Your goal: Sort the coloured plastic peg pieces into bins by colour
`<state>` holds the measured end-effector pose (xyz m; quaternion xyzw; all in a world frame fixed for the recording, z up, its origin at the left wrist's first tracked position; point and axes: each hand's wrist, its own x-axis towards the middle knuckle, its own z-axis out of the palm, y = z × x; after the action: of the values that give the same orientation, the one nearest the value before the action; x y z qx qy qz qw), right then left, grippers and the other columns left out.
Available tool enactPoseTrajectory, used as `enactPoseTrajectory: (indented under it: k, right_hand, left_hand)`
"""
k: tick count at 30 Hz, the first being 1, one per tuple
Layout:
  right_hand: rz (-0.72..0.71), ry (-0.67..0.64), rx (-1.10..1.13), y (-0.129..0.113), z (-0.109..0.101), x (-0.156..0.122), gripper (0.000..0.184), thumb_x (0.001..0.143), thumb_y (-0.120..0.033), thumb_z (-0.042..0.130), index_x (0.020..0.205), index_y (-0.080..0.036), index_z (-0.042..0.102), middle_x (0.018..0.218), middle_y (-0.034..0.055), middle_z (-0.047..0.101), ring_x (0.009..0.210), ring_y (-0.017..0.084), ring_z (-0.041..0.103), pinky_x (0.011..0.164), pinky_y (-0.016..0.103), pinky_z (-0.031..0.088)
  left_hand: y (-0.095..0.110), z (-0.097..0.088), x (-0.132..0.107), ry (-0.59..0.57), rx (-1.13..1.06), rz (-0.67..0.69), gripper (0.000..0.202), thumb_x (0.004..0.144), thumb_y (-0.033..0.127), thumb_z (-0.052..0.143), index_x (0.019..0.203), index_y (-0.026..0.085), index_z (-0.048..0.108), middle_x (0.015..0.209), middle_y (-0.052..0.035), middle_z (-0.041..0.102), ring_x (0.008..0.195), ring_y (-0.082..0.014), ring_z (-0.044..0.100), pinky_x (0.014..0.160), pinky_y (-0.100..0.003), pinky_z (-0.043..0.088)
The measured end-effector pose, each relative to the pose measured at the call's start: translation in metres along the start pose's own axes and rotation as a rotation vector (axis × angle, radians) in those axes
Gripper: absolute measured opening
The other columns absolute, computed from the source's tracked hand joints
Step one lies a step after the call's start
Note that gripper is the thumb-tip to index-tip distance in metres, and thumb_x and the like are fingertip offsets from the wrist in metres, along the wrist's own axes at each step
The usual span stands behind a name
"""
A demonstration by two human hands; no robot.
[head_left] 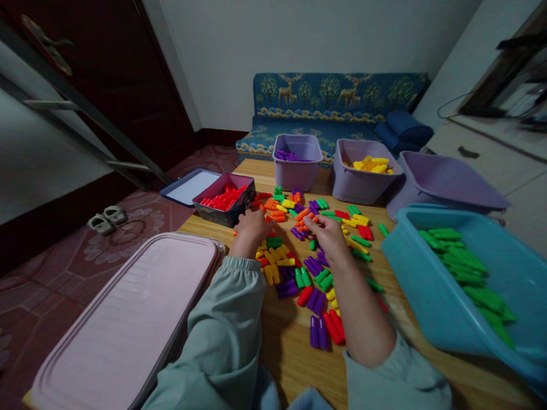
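Observation:
Many small plastic pieces in red, orange, yellow, green and purple lie scattered over the wooden table; most look like two rounded tubes side by side. My right hand is closed, thumb and fingers pinching an orange piece above the pile. Beside the front corner of a dark tin box holding red pieces, my left hand reaches down among the pieces. Its fingertips are mostly hidden behind the hand, so I cannot see whether they grip anything. Yellow pieces lie just right of my left wrist.
Behind the pile stand a purple bin with purple pieces and another bin with yellow ones. At right are a third purple bin and a turquoise tub holding green pieces. A pink-lidded box sits at left.

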<state>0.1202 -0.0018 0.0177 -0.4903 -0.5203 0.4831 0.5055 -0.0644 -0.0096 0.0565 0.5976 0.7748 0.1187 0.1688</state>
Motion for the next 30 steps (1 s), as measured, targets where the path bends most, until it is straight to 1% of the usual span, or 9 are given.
enactPoseTrajectory:
  k: [3,5,8,10,15,20,24,28,30]
  right_hand:
    - [0.007,0.016,0.007,0.001,-0.001,0.001,0.046,0.061,-0.059,0.074,0.069,-0.015,0.066,0.067,0.0045,0.069,0.056,0.013,0.057,0.05,0.023,0.043]
    - [0.019,0.02,0.016,0.002,-0.003,0.002,0.045,0.062,-0.058,0.074,0.07,-0.015,0.067,0.068,0.0047,0.069,0.057,0.014,0.059,0.051,0.023,0.044]
    - [0.039,0.022,0.014,0.001,-0.004,0.002,0.044,0.06,-0.058,0.075,0.071,-0.015,0.067,0.069,0.0048,0.07,0.059,0.014,0.06,0.051,0.023,0.045]
    - [0.045,0.023,0.013,0.0,-0.005,0.002,0.045,0.06,-0.058,0.075,0.071,-0.015,0.067,0.069,0.0049,0.07,0.058,0.014,0.06,0.051,0.023,0.045]
    - [0.062,0.033,-0.013,-0.003,-0.009,0.003,0.044,0.06,-0.057,0.074,0.072,-0.015,0.068,0.073,0.006,0.072,0.063,0.015,0.062,0.051,0.022,0.046]
    - [0.066,0.066,-0.008,-0.001,-0.015,0.005,0.042,0.064,-0.056,0.073,0.072,-0.015,0.068,0.074,0.0059,0.072,0.065,0.015,0.063,0.051,0.021,0.046]
    - [0.054,0.096,0.023,0.003,-0.016,0.006,0.04,0.065,-0.055,0.073,0.071,-0.016,0.068,0.07,0.0043,0.071,0.062,0.013,0.062,0.05,0.02,0.046]
    - [0.054,0.132,0.039,0.004,-0.015,0.007,0.039,0.065,-0.054,0.074,0.071,-0.016,0.068,0.07,0.0039,0.07,0.061,0.013,0.061,0.051,0.021,0.046]
    - [0.045,0.148,0.059,0.002,-0.015,0.007,0.04,0.065,-0.055,0.074,0.073,-0.016,0.068,0.072,0.0044,0.071,0.063,0.014,0.062,0.053,0.022,0.047]
  left_hand:
    - [0.005,0.003,-0.003,-0.05,0.086,-0.06,0.05,0.086,0.044,0.054,0.131,0.022,0.058,0.139,-0.0194,0.051,0.127,-0.0395,0.046,0.096,-0.049,0.041]
    - [0.007,0.006,-0.004,-0.051,0.1,-0.023,0.048,0.086,0.042,0.055,0.129,0.02,0.06,0.137,-0.0197,0.053,0.125,-0.0412,0.046,0.094,-0.049,0.041]
    - [0.009,0.016,0.001,-0.024,0.047,0.113,0.04,0.082,0.032,0.061,0.117,0.015,0.066,0.126,-0.0209,0.062,0.12,-0.0364,0.053,0.095,-0.043,0.043]
    - [0.009,0.026,0.006,-0.028,-0.03,0.244,0.036,0.078,0.025,0.064,0.112,0.016,0.069,0.119,-0.0177,0.067,0.114,-0.0307,0.058,0.095,-0.037,0.043]
    - [0.015,0.045,0.013,-0.059,-0.186,0.486,0.049,0.066,0.012,0.067,0.115,0.017,0.069,0.115,-0.0104,0.07,0.098,-0.0227,0.065,0.086,-0.029,0.048]
    - [0.02,0.052,0.011,-0.053,-0.183,0.618,0.028,0.068,0.013,0.062,0.094,0.015,0.072,0.092,-0.0067,0.071,0.079,-0.018,0.063,0.07,-0.025,0.048]
    - [0.023,0.051,0.009,-0.045,-0.216,0.582,0.028,0.069,0.024,0.067,0.095,0.015,0.071,0.082,-0.004,0.069,0.071,-0.0161,0.06,0.065,-0.024,0.046]
    - [0.028,0.043,0.007,0.109,-0.365,0.397,0.031,0.072,0.028,0.068,0.1,0.014,0.071,0.086,-0.0061,0.068,0.072,-0.016,0.061,0.068,-0.026,0.047]
    - [0.031,0.038,0.006,0.138,-0.534,0.294,0.027,0.076,0.032,0.067,0.096,0.014,0.07,0.08,-0.005,0.066,0.07,-0.0155,0.061,0.067,-0.026,0.049]
